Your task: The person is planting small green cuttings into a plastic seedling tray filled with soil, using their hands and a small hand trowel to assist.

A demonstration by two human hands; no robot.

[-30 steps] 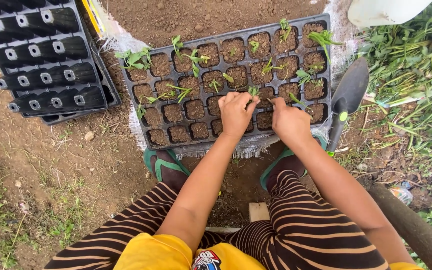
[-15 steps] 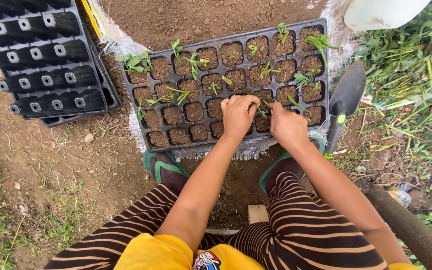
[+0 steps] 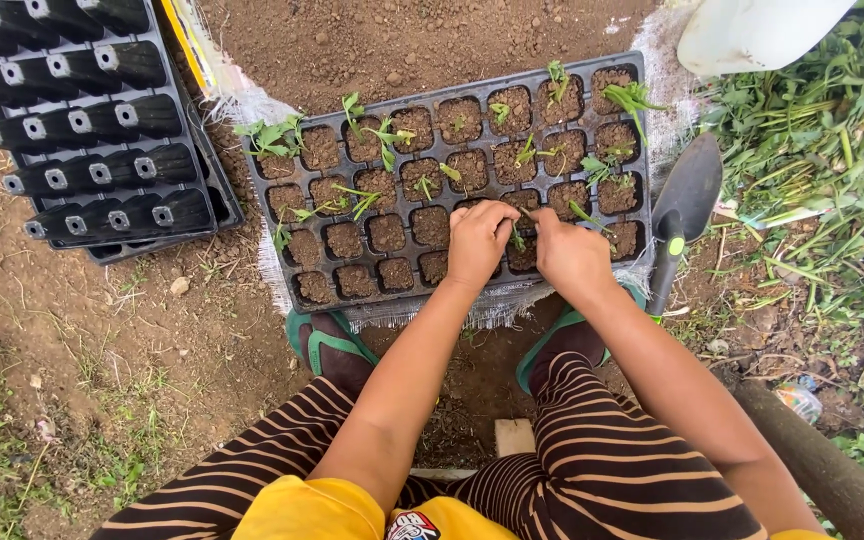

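Note:
A black seedling tray (image 3: 272, 250) filled with soil lies on the ground before me, with small green seedlings (image 3: 377, 135) in several cells. My left hand (image 3: 477, 240) and my right hand (image 3: 567, 255) meet over a cell near the tray's front right. Their fingertips press around a small green seedling (image 3: 517, 240) standing in that cell's soil. Whether either hand grips the stem is hidden by the fingers.
A stack of empty black trays (image 3: 82, 130) lies at the upper left. A black trowel (image 3: 682, 205) with a green-marked handle rests to the right of the tray. A heap of cut green plants (image 3: 822, 150) and a white container (image 3: 752, 30) are at the right. My sandalled feet (image 3: 327, 345) sit below the tray.
Both hands have shifted slightly toward the tray's front edge and drawn closer together around one cell. The tray and trowel have not moved.

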